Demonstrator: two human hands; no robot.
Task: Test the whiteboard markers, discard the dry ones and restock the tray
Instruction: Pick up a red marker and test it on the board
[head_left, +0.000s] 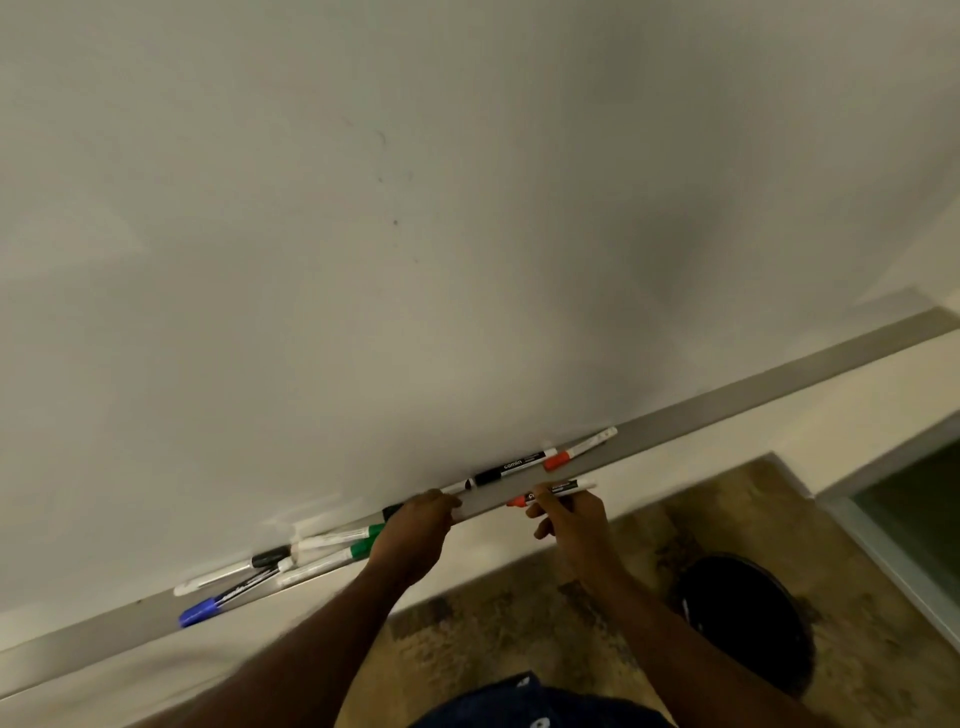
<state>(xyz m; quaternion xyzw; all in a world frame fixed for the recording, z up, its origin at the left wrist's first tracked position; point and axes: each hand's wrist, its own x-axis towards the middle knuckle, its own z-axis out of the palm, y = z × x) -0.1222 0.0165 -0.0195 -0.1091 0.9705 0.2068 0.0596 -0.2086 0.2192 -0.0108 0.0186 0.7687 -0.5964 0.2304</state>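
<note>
A grey marker tray (727, 400) runs along the bottom of the whiteboard (415, 208). My right hand (571, 525) pinches a red-capped marker (558, 489) just in front of the tray. My left hand (415, 530) reaches onto the tray, its fingers curled over a black-capped marker (390, 512) that is mostly hidden. On the tray lie a black marker (511, 467), a red-capped marker (579, 449), two green-capped markers (337, 538), a black-capped one (239, 569) and a blue-capped one (228, 597).
A round black bin (748, 613) stands on the mottled brown floor below my right arm. A cream wall strip (675, 457) runs under the tray. A glass panel with a pale frame (909, 525) is at the right.
</note>
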